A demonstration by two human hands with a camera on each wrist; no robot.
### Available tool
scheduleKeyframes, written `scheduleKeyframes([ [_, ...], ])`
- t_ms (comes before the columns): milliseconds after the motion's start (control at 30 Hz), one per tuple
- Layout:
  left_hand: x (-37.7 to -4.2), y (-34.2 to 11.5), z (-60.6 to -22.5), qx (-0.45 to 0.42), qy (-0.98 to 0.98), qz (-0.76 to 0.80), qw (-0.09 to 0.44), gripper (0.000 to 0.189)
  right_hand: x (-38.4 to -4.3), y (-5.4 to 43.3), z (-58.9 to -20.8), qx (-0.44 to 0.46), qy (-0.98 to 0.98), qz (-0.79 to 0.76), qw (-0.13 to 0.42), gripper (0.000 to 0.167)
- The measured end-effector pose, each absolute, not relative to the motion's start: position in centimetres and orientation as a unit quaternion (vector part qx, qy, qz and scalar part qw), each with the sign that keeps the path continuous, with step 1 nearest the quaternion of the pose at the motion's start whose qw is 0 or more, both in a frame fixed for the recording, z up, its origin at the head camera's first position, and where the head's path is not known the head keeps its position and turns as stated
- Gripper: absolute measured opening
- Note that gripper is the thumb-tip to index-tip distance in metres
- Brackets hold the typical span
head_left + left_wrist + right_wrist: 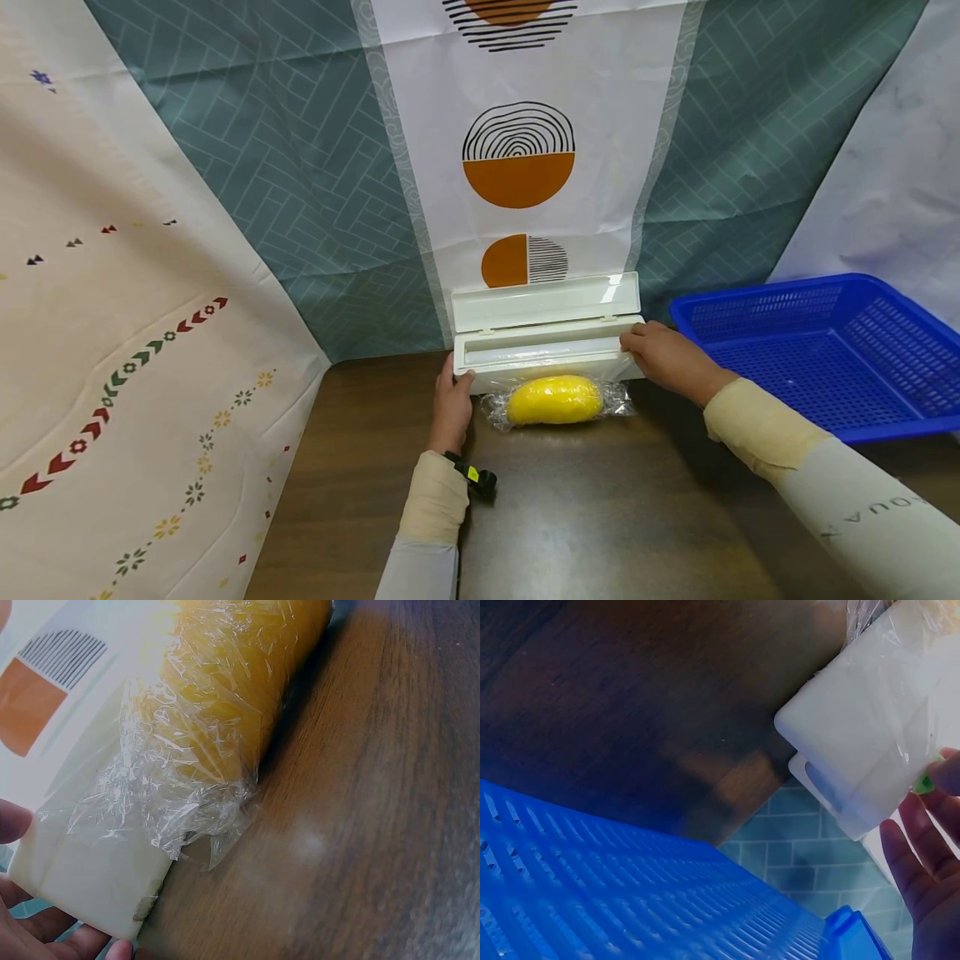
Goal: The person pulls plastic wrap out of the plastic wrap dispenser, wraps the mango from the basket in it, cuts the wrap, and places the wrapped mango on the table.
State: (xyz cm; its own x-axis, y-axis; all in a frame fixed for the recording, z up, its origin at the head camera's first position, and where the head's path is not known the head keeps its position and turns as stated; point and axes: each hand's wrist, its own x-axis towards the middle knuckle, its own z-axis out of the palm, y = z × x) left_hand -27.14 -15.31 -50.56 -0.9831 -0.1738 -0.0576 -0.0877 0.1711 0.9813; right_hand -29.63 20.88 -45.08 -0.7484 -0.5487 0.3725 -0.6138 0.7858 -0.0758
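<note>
A white cling film dispenser [551, 367] lies on the table with its lid [546, 304] raised and a film roll [546, 351] inside. In front of it sits a yellow, rounded, elongated item [553, 400] wrapped in clear film [214, 754], whose ends are bunched. Clear film stretches from the wrapped item over the dispenser's front. My left hand [452, 410] grips the dispenser's left end, thumb near the top edge. At the right end, my right hand [671, 358] pinches a small green piece [928, 778] at the dispenser's edge; the fingers partly hide it.
A blue perforated basket [825, 367] stands to the right, close to my right forearm. Behind the dispenser hangs a patterned green and white cloth [300, 167]. Cream printed cloth [135, 333] borders the left side of the brown wooden table [570, 517].
</note>
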Motion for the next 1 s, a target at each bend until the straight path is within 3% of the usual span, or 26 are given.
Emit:
scheduleKeyframes([
  [1000, -27.16, -15.28, -50.81, 0.082, -0.759, -0.645, 0.036, 0.058, -29.37, 21.47, -44.78, 0.314, -0.926, 0.107, 0.179, 0.013],
])
